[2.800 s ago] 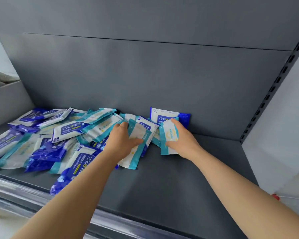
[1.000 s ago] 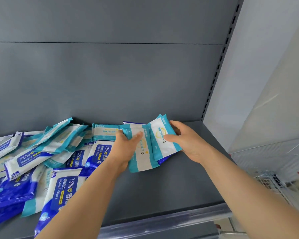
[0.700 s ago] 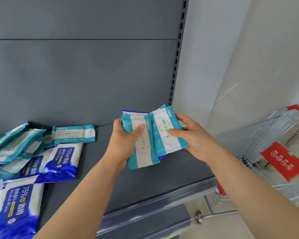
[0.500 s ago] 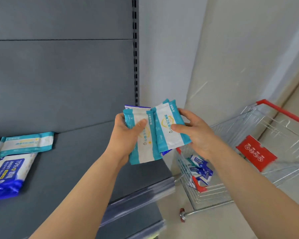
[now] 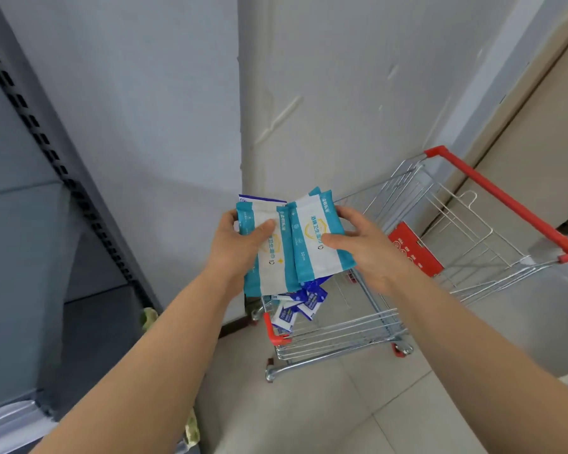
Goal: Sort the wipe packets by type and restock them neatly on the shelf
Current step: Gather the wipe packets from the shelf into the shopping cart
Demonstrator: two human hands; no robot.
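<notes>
Both hands hold teal-and-white wipe packets upright, long axes vertical, above a wire shopping cart [image 5: 407,290]. The left hand [image 5: 240,247] grips one packet stack [image 5: 269,257]; the right hand [image 5: 364,247] pinches another packet [image 5: 312,237], overlapping it. The grey shelf [image 5: 30,224] lies to the left.

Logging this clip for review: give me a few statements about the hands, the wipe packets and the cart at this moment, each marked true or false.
1. Both hands hold teal-and-white wipe packets. True: the left hand grips one teal packet and the right hand grips another packet.
2. The held packets rest flat on the shelf. False: they are up in the air, in front of the cart; the shelf lies off to the left.
3. The cart has a red handle. True: the handle is red.
4. The cart is empty. False: blue-and-white packets lie in its front end.
5. The person wears gloves. False: both hands are bare.
</notes>
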